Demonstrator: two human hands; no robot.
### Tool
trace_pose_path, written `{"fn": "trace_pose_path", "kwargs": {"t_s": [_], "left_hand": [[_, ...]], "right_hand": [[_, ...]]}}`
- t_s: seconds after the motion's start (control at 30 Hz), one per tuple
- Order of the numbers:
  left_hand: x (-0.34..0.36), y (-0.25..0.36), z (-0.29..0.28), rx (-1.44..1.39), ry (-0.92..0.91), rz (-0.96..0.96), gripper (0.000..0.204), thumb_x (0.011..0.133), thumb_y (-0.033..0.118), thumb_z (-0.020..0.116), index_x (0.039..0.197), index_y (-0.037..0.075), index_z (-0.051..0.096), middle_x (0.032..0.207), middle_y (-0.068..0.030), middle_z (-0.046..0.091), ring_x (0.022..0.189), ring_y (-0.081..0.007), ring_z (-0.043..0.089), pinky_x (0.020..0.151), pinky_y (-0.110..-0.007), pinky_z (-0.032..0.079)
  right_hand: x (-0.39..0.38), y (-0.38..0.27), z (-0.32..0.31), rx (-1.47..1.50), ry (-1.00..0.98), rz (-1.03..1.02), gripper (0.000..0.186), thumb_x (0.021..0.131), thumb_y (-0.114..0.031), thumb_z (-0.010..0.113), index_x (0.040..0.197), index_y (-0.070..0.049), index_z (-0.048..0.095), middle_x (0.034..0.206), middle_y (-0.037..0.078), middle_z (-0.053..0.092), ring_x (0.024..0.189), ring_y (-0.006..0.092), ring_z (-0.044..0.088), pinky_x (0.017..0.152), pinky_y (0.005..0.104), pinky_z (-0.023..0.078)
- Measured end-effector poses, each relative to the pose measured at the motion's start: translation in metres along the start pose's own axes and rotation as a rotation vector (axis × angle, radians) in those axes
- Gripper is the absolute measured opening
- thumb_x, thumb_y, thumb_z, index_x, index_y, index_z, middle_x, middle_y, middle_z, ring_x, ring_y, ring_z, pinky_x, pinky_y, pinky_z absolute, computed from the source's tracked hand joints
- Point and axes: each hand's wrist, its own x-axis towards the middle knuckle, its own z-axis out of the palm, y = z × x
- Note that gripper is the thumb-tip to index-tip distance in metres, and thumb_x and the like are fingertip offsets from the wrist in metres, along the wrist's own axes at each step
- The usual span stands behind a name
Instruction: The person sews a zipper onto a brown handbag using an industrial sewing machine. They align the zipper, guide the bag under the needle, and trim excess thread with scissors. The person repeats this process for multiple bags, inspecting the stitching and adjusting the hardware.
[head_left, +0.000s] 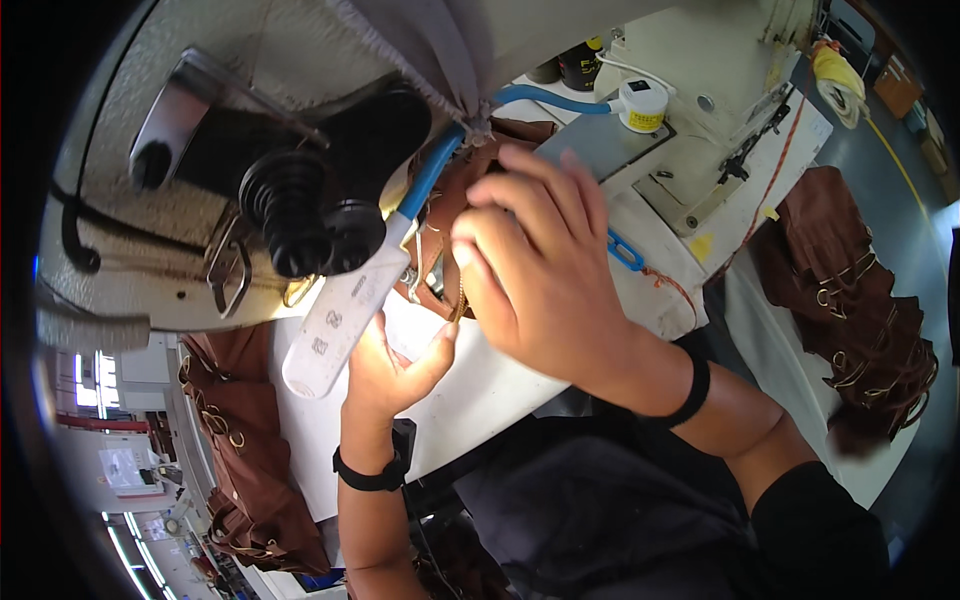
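A brown leather-like piece (480,170) lies beneath the sewing machine head, partly hidden by my hands and the lamp. My left hand (390,370) comes up under the white lamp, its thumb pressed at the piece's lower edge beside a thin gold-coloured strip (461,298). The lamp covers most of the left fingers. Over the right side of the piece, my right hand (545,250) is raised with its fingers loosely bent and apart. No object shows in it. The white lamp (335,325) on a blue flexible neck (432,175) hangs just left of my hands.
The black-knobbed machine head (290,200) looms at upper left. Brown pieces with gold rings hang in a bundle (235,420) at the left and a pile (840,290) at the right. A blue hook (625,250) on orange cord lies right of my right hand.
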Motion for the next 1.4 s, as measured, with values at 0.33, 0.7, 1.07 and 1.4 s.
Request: {"fn": "trace_pose_path", "kwargs": {"t_s": [0.33,0.7,1.07,1.4], "left_hand": [[-0.013,0.042,0.049,0.447,0.496,0.141,0.045,0.076,-0.005,0.075,0.117,0.002,0.058,0.121,-0.0172,0.064,0.121,-0.0363,0.06,0.106,-0.044,0.045],[-0.018,0.042,0.028,0.541,0.48,0.291,0.033,0.077,-0.011,0.07,0.108,0.0,0.074,0.11,-0.0155,0.075,0.108,-0.0347,0.072,0.092,-0.041,0.058],[-0.024,0.035,0.036,0.494,0.449,0.261,0.049,0.079,-0.008,0.075,0.126,-0.003,0.062,0.123,-0.0207,0.068,0.113,-0.0359,0.069,0.094,-0.04,0.058],[-0.027,0.026,0.038,0.32,0.429,0.149,0.05,0.084,-0.007,0.071,0.132,-0.001,0.058,0.124,-0.0211,0.067,0.111,-0.0354,0.069,0.093,-0.041,0.057]], "right_hand": [[0.022,0.001,0.018,-0.017,-0.021,-0.007,0.044,0.083,-0.032,0.077,0.113,-0.002,0.067,0.114,0.016,0.064,0.122,0.0328,0.055,0.111,0.0569,0.032],[0.002,0.002,0.011,0.135,0.111,-0.133,0.026,0.08,-0.011,0.072,0.105,-0.006,0.068,0.113,0.01,0.063,0.116,0.0331,0.057,0.104,0.0471,0.039],[-0.031,-0.031,-0.017,0.617,-0.364,0.541,0.023,0.098,-0.017,0.07,0.082,0.0,0.067,0.069,0.004,0.064,0.061,0.0076,0.055,0.054,0.027,0.042],[-0.03,-0.044,0.006,1.117,-0.241,0.888,0.025,0.1,-0.015,0.065,0.081,0.001,0.066,0.07,0.0,0.066,0.06,0.0015,0.055,0.052,0.0208,0.041]]}}
